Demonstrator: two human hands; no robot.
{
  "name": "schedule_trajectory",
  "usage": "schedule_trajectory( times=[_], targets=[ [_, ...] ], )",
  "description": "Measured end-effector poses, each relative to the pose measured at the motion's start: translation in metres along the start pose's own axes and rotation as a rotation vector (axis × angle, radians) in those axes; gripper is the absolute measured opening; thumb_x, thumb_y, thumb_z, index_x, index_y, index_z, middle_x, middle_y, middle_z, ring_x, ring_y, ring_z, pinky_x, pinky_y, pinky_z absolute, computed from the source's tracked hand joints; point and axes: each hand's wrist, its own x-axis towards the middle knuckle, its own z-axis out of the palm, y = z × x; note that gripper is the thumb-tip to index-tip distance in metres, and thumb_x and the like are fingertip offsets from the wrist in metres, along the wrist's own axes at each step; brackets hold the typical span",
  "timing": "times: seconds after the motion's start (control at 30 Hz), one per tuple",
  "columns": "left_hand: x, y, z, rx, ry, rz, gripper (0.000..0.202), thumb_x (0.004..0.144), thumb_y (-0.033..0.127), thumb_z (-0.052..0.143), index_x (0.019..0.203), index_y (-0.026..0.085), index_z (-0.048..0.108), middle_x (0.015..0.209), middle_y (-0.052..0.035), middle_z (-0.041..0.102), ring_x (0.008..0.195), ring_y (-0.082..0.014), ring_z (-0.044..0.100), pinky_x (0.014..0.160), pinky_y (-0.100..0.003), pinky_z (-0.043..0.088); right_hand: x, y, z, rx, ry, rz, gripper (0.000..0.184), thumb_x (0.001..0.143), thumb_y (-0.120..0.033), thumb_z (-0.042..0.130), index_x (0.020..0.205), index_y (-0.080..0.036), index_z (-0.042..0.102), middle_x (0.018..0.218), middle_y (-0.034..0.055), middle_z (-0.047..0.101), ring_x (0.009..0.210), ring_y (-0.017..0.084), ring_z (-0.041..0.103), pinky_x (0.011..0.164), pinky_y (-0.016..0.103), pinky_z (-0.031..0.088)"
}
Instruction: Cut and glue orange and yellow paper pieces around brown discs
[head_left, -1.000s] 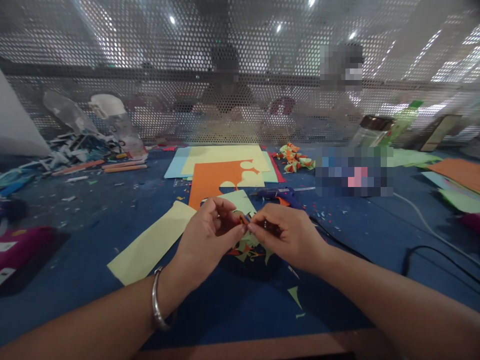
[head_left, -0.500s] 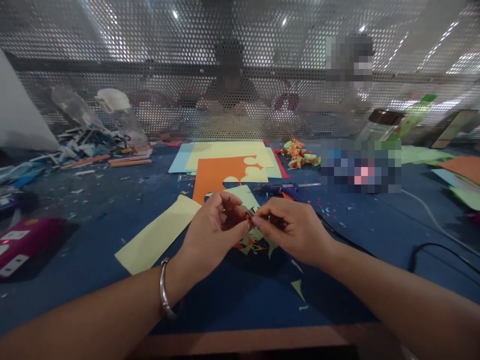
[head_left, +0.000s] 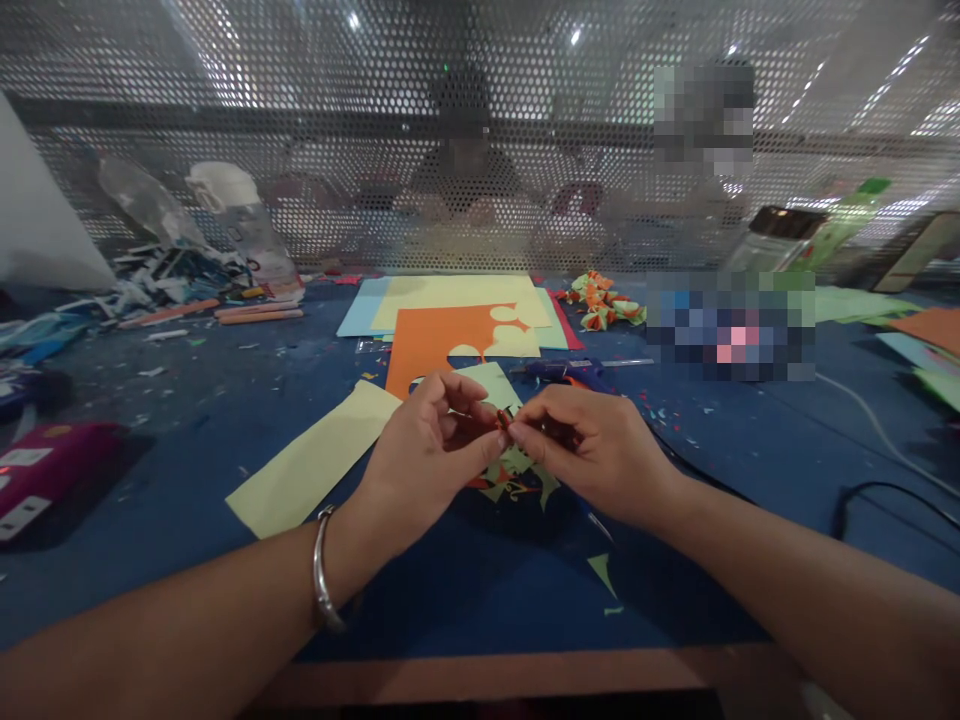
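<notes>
Between the fingertips of both hands is a small orange piece of paper (head_left: 505,417), mostly covered by the fingers. My left hand (head_left: 435,450) pinches it from the left, and my right hand (head_left: 592,440) pinches it from the right. Under the hands lie green and orange paper scraps (head_left: 517,475) and a pale green sheet (head_left: 491,380). An orange sheet (head_left: 424,345) with rounded cut-outs lies just beyond. To the left rests a pale yellow paper strip (head_left: 315,460). Behind my right hand is a blue glue gun (head_left: 566,371).
Stacked coloured sheets (head_left: 450,290) lie at the back, beside crumpled orange and green paper pieces (head_left: 600,300). A white-lidded bottle (head_left: 247,230) stands back left, a dark-lidded jar (head_left: 776,240) back right. A magenta power strip (head_left: 60,465) sits at left; a black cable (head_left: 892,487) crosses the right.
The small orange paper has turned slightly between my fingertips. Both hands stay together in nearly the same place, and the view has shifted a little.
</notes>
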Motion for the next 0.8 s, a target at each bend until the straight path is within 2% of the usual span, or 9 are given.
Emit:
schedule_trajectory(
  times=[0.3,0.43,0.8],
  targets=[
    [-0.0022,0.0034,-0.0002,-0.001,-0.016,0.010,0.034,0.077,0.022,0.078,0.099,0.019,0.052,0.089,0.0002,0.062,0.084,-0.0134,0.062,0.076,-0.027,0.053,-0.0005,0.0002,0.0000,0.031,-0.003,0.035,0.019,0.094,-0.026,0.060,0.081,-0.016,0.069,0.070,-0.0004,0.062,0.061,0.009,0.052,0.054,0.021,0.039],
    [-0.0029,0.0050,-0.0003,-0.065,-0.011,-0.027,0.036,0.076,0.021,0.080,0.100,0.019,0.054,0.088,0.0010,0.062,0.085,-0.0126,0.062,0.078,-0.026,0.053,-0.0002,0.0003,-0.0016,0.043,0.002,0.044,0.021,0.095,-0.030,0.061,0.082,-0.016,0.070,0.070,0.0002,0.063,0.061,0.009,0.053,0.053,0.021,0.039],
    [-0.0005,0.0033,-0.0049,-0.245,-0.103,-0.116,0.034,0.076,0.018,0.083,0.106,0.016,0.068,0.095,-0.0028,0.069,0.090,-0.0126,0.064,0.084,-0.024,0.051,-0.0003,-0.0014,-0.0042,0.066,-0.006,0.077,0.024,0.096,-0.033,0.059,0.082,-0.017,0.070,0.071,-0.0001,0.063,0.061,0.009,0.052,0.053,0.021,0.037]
  ],
)
